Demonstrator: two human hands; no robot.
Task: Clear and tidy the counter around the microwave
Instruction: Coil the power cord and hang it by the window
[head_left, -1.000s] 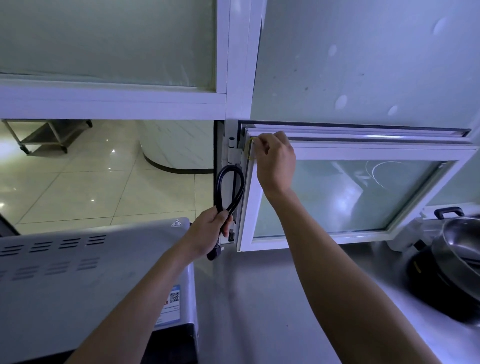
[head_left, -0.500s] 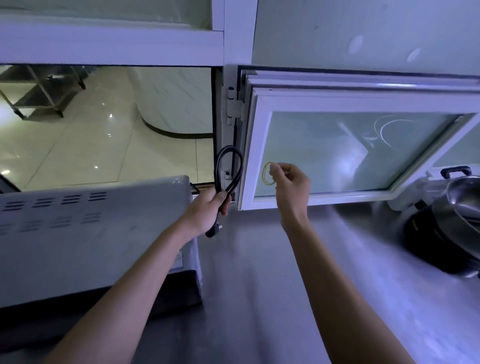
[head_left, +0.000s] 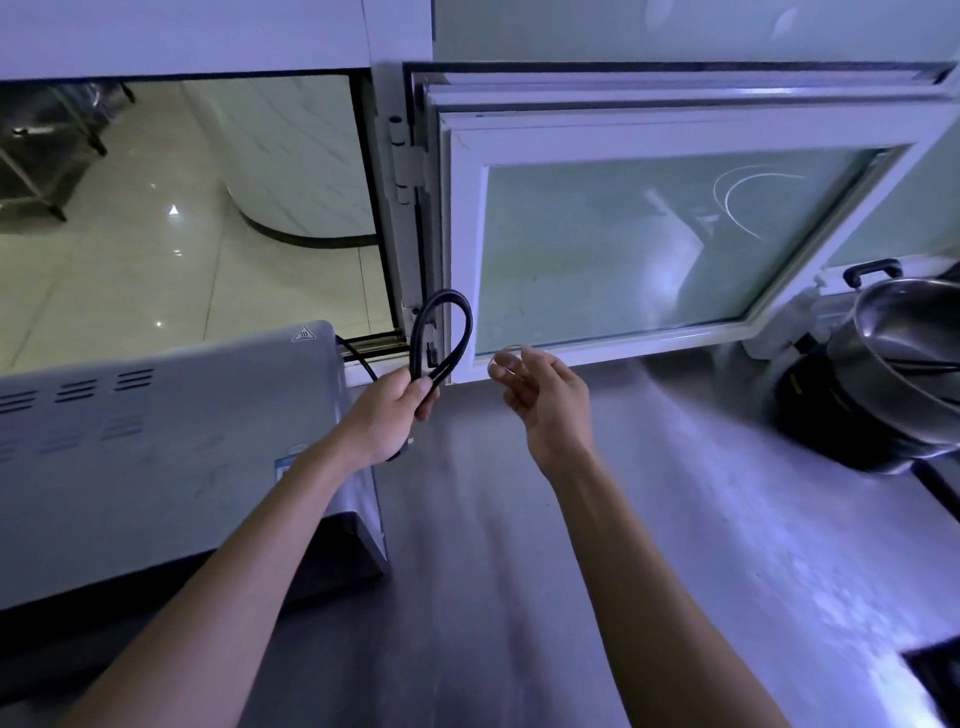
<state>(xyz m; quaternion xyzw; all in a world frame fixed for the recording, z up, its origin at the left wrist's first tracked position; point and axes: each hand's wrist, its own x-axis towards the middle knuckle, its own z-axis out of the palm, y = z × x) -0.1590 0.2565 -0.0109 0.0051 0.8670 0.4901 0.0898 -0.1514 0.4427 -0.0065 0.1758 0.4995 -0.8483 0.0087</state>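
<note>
A silver microwave (head_left: 156, 447) stands on the steel counter (head_left: 519, 571) at the left. Its black power cord (head_left: 457, 322) is folded into a loop, and my left hand (head_left: 387, 415) grips the loop's base just right of the microwave's back corner. My right hand (head_left: 545, 410) hovers a short way to the right, above the counter. Its fingertips pinch a thin yellowish rubber band (head_left: 506, 364), which is blurred and hard to make out.
A white-framed window sash (head_left: 467, 249) swings open over the counter behind my hands. A steel pot (head_left: 904, 343) with a black handle sits on a black cooker (head_left: 831, 415) at the right. Through the opening at left lies a tiled floor.
My right hand took the rubber band from the top of the window sash and came down to the counter beside the cord. My left hand kept hold of the looped cord.
</note>
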